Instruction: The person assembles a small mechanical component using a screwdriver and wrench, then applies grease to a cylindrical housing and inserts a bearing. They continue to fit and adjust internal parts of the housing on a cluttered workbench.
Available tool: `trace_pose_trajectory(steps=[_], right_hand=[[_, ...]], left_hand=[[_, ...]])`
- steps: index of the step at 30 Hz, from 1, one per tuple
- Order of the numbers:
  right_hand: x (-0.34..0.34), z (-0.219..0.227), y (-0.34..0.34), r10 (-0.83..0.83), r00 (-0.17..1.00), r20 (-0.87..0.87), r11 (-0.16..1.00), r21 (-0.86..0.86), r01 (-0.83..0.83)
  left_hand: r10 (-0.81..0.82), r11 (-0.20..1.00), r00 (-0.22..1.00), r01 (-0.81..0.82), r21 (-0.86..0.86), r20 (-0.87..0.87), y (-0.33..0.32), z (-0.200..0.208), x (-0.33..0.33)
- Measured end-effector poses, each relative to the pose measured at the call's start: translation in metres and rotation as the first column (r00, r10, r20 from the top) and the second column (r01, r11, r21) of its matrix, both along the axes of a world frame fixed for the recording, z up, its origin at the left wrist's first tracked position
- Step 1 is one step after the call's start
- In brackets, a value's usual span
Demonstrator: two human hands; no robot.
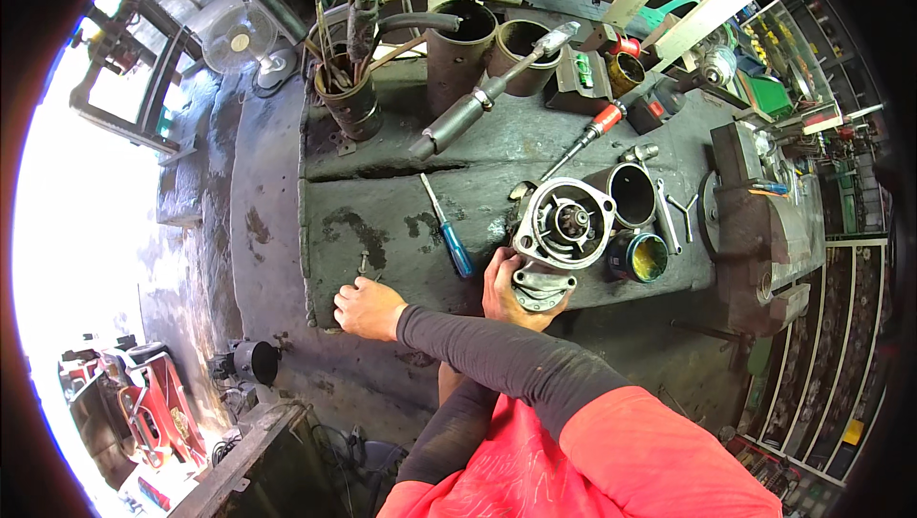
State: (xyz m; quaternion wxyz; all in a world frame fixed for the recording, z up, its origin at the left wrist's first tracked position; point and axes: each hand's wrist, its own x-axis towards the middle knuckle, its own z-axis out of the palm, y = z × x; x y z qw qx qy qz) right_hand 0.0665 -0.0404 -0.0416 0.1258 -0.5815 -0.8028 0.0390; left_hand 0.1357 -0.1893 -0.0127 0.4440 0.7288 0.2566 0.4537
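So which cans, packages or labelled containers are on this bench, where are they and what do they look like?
Open round tin: right of the metal housing, blue wall, yellow-green inside.
Small round tin: bench back, gold, red top.
Dark box: beside it, green label.
No screens.

A grimy steel workbench [382, 222] is strewn with a blue-handled screwdriver [449, 229], metal cylinders [458, 50], a round housing [565, 222] and a tin [638, 256].

Mech. workshop: oily workbench [382, 222], vise [755, 232], tools
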Motion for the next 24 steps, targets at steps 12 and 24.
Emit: trace_pose_trajectory(steps=[12, 24], right_hand=[[0.037, 0.037, 0.002, -0.239, 0.907, -0.345, 0.967, -0.003, 0.254], [0.089, 0.037, 0.01, -0.693, 0.095, -0.715, 0.704, -0.641, 0.307]], left_hand=[[0.044, 0.999, 0.998, -0.045, 0.026, 0.054, 0.0, -0.004, 0.001], [0.059, 0.998, 0.998, -0.058, 0.036, -0.018, -0.005, -0.019, 0.007]])
